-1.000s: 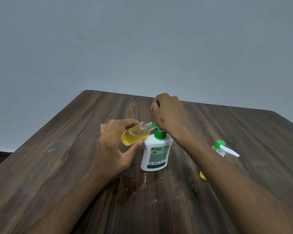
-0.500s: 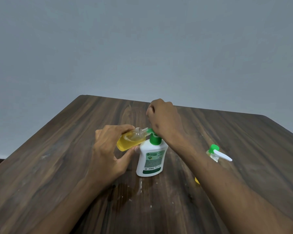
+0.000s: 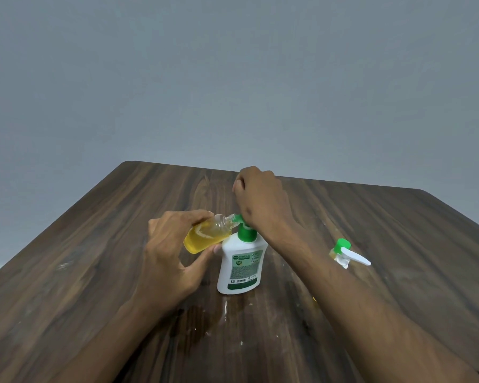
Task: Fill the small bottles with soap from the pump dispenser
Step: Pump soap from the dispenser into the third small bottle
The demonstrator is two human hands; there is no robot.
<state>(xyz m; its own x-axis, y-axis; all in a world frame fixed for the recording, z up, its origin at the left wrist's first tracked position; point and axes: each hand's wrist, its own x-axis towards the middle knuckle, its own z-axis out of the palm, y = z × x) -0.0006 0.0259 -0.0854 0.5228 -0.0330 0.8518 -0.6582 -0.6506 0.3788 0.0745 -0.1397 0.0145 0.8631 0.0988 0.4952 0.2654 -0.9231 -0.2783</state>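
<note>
At the middle of the table (image 3: 94,258), the dispenser (image 3: 239,268) stands upright, white body, green collar. The left hand (image 3: 166,261) holds the bottle (image 3: 208,234) tipped nearly on its side, fingers curled over the top and thumb pressed in from below, its open neck right at the green spout (image 3: 237,217). The right hand (image 3: 260,200) sits bunched on top of the pump head, fingers curled down; the head itself is hidden beneath it.

The bottle looks well over half full of yellow soap, so this fill appears close to done. It reads as thin clear plastic: light and probably easy to squeeze out of shape, so a firm pinch could push soap back out of the neck. Mid-body, where the fingers are, seems the sensible hold, keeping the neck free. With soap about, the wall may be slick.

The dispenser seems stiffer and steadier, though a sideways shove on the pump could tip it; pressing straight down looks safest.

There's a wet patch (image 3: 205,319) on the wood just in front of the dispenser. Off to the right, beyond the right forearm, another small bottle (image 3: 340,254) with a green-and-white cap lies on the table, partly hidden.
</note>
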